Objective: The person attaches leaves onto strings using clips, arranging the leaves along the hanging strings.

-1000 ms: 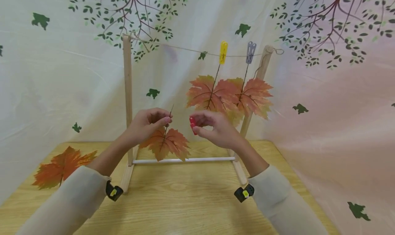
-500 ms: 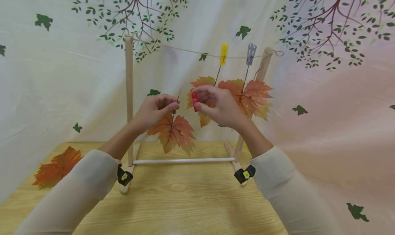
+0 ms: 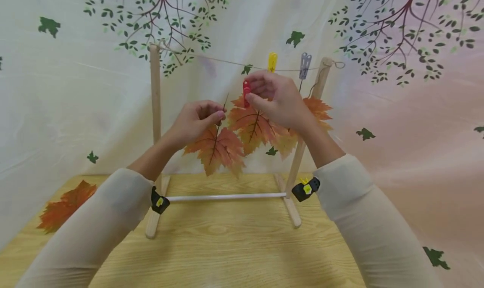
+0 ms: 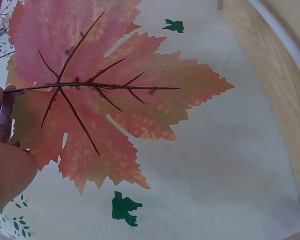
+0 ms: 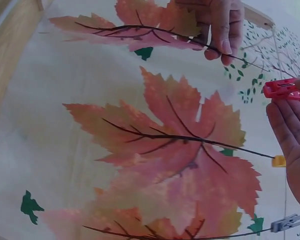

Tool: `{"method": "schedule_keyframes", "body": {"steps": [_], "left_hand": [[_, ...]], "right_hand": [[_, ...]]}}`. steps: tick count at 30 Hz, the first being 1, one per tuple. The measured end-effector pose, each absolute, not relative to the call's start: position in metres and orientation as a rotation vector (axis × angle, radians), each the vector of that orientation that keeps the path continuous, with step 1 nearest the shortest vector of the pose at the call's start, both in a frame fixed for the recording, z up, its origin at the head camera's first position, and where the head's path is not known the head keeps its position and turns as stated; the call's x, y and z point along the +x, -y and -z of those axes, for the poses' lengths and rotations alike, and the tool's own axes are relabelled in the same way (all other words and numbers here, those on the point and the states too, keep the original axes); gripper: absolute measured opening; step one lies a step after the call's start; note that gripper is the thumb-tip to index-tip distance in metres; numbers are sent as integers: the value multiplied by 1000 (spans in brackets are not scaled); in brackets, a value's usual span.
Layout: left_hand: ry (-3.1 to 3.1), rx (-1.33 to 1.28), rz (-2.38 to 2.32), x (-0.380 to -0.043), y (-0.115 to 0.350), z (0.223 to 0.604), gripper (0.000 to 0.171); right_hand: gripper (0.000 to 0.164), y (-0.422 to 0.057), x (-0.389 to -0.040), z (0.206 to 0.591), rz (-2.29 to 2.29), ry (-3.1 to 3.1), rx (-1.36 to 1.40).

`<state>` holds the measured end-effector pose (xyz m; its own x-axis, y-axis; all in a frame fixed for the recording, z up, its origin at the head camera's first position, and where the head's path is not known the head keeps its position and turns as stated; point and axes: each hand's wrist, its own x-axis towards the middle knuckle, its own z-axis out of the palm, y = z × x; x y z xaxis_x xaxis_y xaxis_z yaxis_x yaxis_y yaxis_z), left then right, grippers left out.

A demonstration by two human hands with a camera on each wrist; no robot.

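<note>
My left hand pinches the thin dark stem of an orange-red artificial maple leaf, which hangs below the fingers with the stem tip pointing up. In the left wrist view this leaf fills much of the picture. A red clothespin is pinched between thumb and fingers of my right hand, just below the string. Behind that hand, a yellow clothespin and a grey clothespin on the string each hold a similar leaf by its stem; the right wrist view shows the nearer hanging leaf.
The string runs between two wooden posts of a stand, joined low down by a white rod. Another maple leaf lies on the wooden table at left. Behind is a pale cloth backdrop with printed branches and green leaves.
Both hands have risen toward the string, the left carrying its leaf up and slightly right, the right lifting the red clothespin in front of the hanging leaves.
</note>
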<state>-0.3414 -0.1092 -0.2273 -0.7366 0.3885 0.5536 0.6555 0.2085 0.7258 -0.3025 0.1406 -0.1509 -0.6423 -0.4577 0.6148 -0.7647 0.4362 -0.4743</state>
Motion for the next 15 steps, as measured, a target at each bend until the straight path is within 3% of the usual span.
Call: {"method": "schedule_keyframes", "body": {"steps": [15], "left_hand": [[2268,-930,1582,-350,97,193,26]], "right_hand": [[33,-133,-307,109,-970,2172,999]]}}
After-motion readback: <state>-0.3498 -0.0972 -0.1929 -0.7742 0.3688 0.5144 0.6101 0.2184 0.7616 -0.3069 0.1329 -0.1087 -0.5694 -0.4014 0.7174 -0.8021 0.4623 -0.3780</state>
